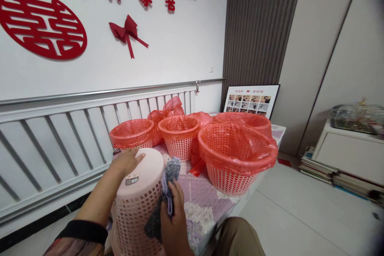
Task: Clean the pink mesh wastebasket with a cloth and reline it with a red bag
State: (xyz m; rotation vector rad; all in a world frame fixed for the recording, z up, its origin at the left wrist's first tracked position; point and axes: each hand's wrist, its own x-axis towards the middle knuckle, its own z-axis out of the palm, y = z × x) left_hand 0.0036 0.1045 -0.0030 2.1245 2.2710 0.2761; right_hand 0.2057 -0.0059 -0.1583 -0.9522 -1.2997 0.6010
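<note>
A pale pink perforated plastic basket (136, 212) stands upside down in front of me, its solid base facing up with a small label on it. My left hand (127, 162) lies on that base with the fingers spread. In my right hand (175, 218) is a folded grey and lilac cloth (171, 170), gripped between thumb and fingers against the basket's right side. Part of the cloth hides behind my hand. Just beyond, a small basket (179, 146) lined with a red plastic bag sits upright on the table.
More red-lined baskets stand on the patterned tablecloth (199, 196): one at the left (132, 132), a large one at the right (231, 176). A white radiator (90, 132) runs behind. A white cabinet (354, 154) stands far right, with stacked books (318, 166) beside it.
</note>
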